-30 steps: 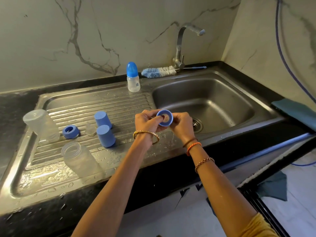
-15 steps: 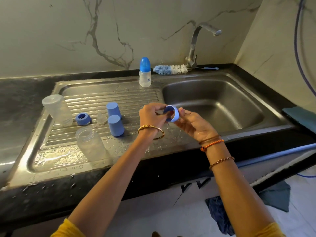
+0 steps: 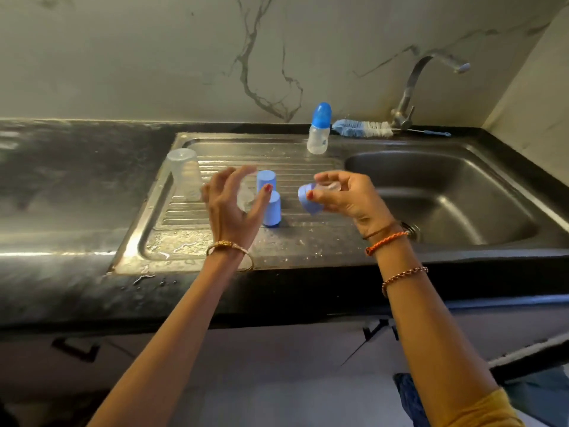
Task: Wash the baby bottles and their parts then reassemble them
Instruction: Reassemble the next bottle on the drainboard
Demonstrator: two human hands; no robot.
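My right hand (image 3: 345, 198) pinches a blue screw ring (image 3: 308, 200) with a clear teat (image 3: 331, 187) in it, above the draining board. My left hand (image 3: 231, 208) hovers over the board with its fingers spread and holds nothing. Something clear and blurred shows between its thumb and fingers. Two blue caps (image 3: 266, 180) (image 3: 272, 212) stand just right of that hand. A clear bottle (image 3: 184, 174) stands upside down at the board's left end. An assembled bottle (image 3: 318, 131) with a blue cap stands at the back.
The steel sink basin (image 3: 446, 195) lies to the right, under the tap (image 3: 411, 87). A blue and white bottle brush (image 3: 363, 129) lies behind the basin. The wet draining board (image 3: 191, 248) sits in a black counter (image 3: 61, 180).
My left hand has let go of the blue ring and moved left over the board, fingers spread. My right hand keeps the ring. The view has swung left.
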